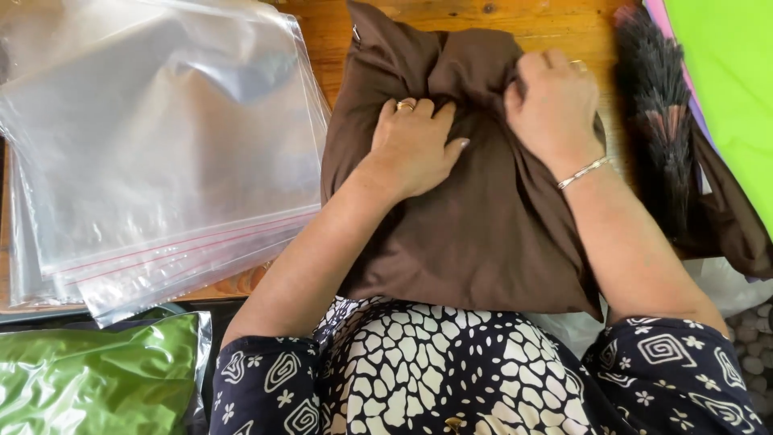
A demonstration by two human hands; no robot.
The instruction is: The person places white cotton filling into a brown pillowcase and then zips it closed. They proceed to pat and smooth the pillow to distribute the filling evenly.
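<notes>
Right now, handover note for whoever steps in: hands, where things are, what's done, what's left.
Left hand: flat, pressing on the middle of the brown folded fabric.
Right hand: fingers curled, gripping a bunched fold at the fabric's top edge.
Things: the fabric lies on the wooden table, roughly squared up. Stack of clear zip bags to the left, apart from the fabric. A bagged green fabric sits lower left. Loose green fabric and a dark fringed piece lie on the right.
Done: brown fabric mostly folded.
Left: top fold is bunched; fabric not yet in a bag.
</notes>
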